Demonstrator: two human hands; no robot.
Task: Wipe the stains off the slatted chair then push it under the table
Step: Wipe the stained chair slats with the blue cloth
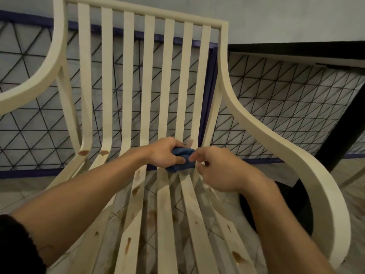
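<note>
- The pale tiled floor is carrying the slatted chair.
- A black table leg is standing on it, just right of the chair.

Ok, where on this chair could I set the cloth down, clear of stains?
The right armrest and left armrest look bare. Seat slats carry brown stains, and the left hand and right hand crowd the cloth at the seat's bend.
</note>
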